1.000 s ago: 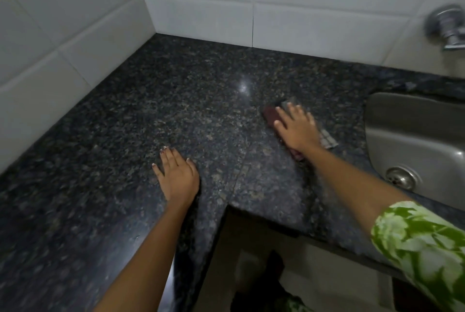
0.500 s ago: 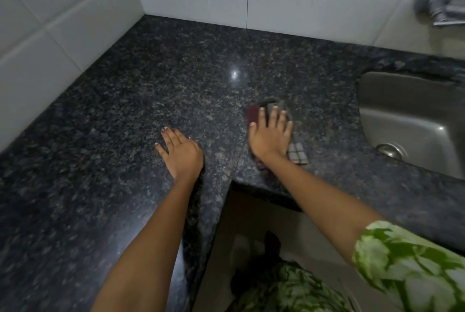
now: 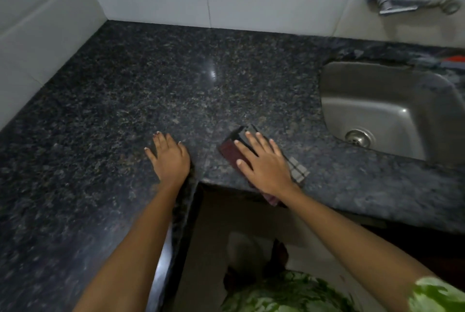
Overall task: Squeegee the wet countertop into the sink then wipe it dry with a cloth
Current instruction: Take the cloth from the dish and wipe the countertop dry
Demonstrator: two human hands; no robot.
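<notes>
Cloth [image 3: 232, 152] | pulled back to counter edge under flat right hand [image 3: 264, 165] | left hand [image 3: 171, 158] splayed (unmoved)

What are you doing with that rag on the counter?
A person is wiping the dark granite countertop with a folded cloth. The right hand presses flat on the cloth near the counter's front edge, left of the steel sink. The left hand rests flat and empty on the stone beside it. No squeegee shows in view.

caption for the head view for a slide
Right hand presses a cloth flat on the countertop beside the sink.
</notes>
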